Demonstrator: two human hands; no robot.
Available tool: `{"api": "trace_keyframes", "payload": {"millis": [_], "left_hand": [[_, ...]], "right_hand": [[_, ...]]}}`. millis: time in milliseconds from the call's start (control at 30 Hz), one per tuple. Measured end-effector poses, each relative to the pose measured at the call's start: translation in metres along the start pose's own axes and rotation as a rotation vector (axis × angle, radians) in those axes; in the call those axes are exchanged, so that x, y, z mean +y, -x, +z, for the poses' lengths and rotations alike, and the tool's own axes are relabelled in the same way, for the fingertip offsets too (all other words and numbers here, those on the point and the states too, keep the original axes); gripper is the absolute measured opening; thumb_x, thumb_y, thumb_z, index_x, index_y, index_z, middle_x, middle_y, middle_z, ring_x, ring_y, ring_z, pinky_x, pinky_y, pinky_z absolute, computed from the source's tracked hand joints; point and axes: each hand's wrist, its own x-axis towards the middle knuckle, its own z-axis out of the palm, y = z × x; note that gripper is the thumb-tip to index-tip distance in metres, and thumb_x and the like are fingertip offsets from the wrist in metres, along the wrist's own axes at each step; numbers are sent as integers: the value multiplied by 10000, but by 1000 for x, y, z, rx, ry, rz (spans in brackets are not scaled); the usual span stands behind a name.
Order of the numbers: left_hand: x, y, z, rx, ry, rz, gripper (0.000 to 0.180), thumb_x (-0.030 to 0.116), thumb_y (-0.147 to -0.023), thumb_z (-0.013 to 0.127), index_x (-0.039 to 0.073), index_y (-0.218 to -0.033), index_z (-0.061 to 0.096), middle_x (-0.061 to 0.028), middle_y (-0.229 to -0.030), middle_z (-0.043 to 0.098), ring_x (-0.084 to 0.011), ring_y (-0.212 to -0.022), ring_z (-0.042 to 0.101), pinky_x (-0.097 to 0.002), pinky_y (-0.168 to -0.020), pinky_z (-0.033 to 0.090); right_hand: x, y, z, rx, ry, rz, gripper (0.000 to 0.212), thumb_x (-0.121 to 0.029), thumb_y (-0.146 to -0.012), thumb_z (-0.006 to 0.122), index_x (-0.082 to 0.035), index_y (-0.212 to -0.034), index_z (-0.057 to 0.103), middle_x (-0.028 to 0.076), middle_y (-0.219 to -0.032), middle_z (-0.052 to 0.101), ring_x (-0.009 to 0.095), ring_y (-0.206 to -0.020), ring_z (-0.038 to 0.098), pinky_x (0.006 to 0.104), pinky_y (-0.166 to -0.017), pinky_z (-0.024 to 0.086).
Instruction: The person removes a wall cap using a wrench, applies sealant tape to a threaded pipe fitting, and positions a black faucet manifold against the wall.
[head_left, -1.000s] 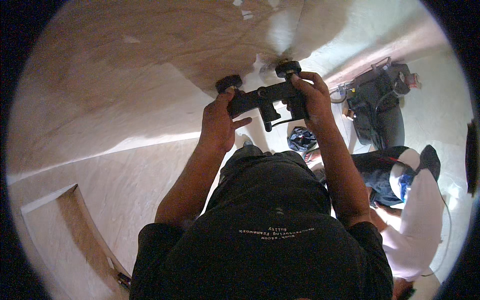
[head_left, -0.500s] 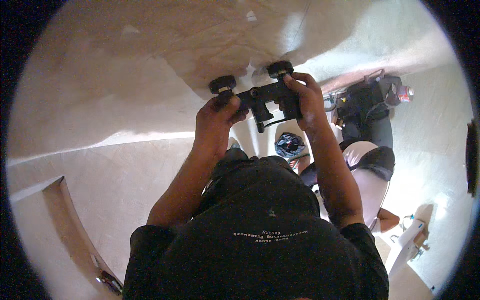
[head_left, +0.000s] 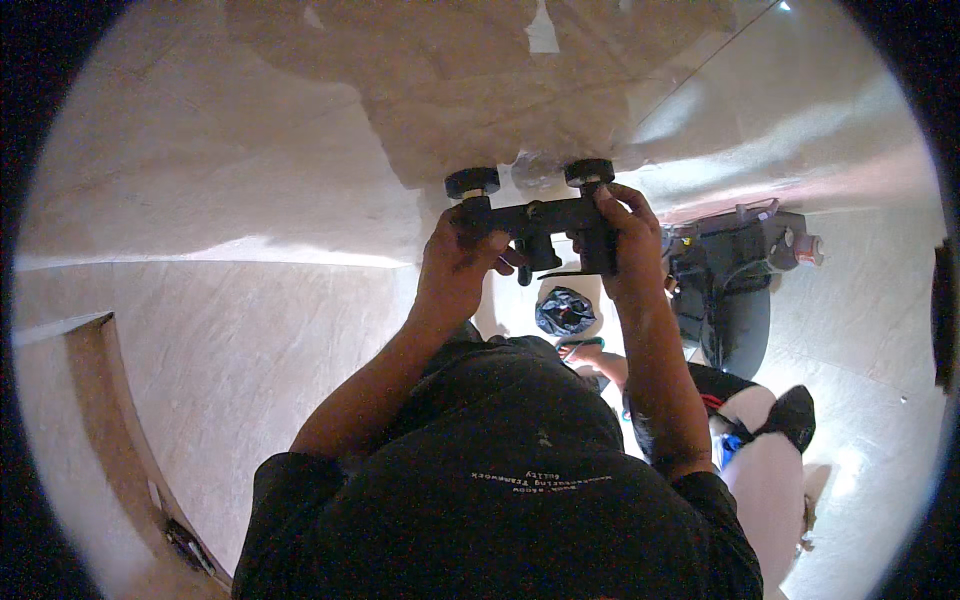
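A black mixer tap (head_left: 540, 218) with two round wall flanges and pale metal collars is held between my hands, in front of a beige tiled wall. My left hand (head_left: 458, 262) is closed around its left end, thumb on the near side. At the other end my right hand (head_left: 630, 235) grips the body, with fingers up beside the right flange (head_left: 589, 171). The left flange (head_left: 471, 182) faces the wall at about the same level. Whether the flanges touch the wall cannot be made out. A short spout-like stub (head_left: 524, 274) hangs below the body.
Below the tap on the floor stands a container lined with a black bag (head_left: 565, 312). A dark bag (head_left: 725, 275) with tools and a clear bottle (head_left: 806, 250) are at the right. A co-worker in a pale top (head_left: 770, 500) crouches close at my right. A recessed frame (head_left: 100, 390) is at the left.
The tap and both hands sit slightly lower and further right in view, with the same grip. The view has shifted, and the co-worker appears lower, with the head bent differently.
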Motion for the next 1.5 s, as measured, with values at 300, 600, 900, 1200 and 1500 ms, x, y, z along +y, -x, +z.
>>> {"api": "trace_keyframes", "payload": {"millis": [300,600,900,1200,1500], "left_hand": [[-2,-3,2,30,6,-1,408,117,-969,675,-53,-1274,462,-136,-1011,693,-200,-832,697,-335,-799,560],[-2,-8,1,0,1,1,484,198,-964,693,-70,-1300,470,-139,-996,700,-198,-820,695,-340,-794,556],[2,-7,-3,-12,-48,-20,436,227,-988,666,-35,-1300,510,-149,-973,723,-220,-813,696,-373,-828,561],[8,-9,-10,-97,112,-86,483,123,-954,711,-36,-1306,421,-141,-949,695,-212,-815,721,-337,-751,585],[20,-13,-8,-145,82,-219,434,60,-943,673,-33,-1282,418,-153,-1010,678,-238,-796,725,-369,-724,592]], "right_hand": [[7,1,-8,-114,-60,5,382,-204,-990,634,-9,-1291,501,174,-973,692,260,-730,696,353,-617,581],[23,12,-10,-142,-106,-69,440,-169,-1024,573,-48,-1417,419,164,-998,660,209,-733,665,335,-601,549],[12,17,-1,-66,43,-92,415,-161,-1025,578,-41,-1402,457,127,-885,666,176,-689,646,312,-573,524],[14,19,0,-81,-44,-112,460,-180,-1001,606,5,-1395,459,131,-864,662,176,-658,636,304,-564,519],[14,19,1,4,-56,-95,520,-182,-961,672,-26,-1405,453,157,-917,686,190,-655,664,303,-543,537]]}}
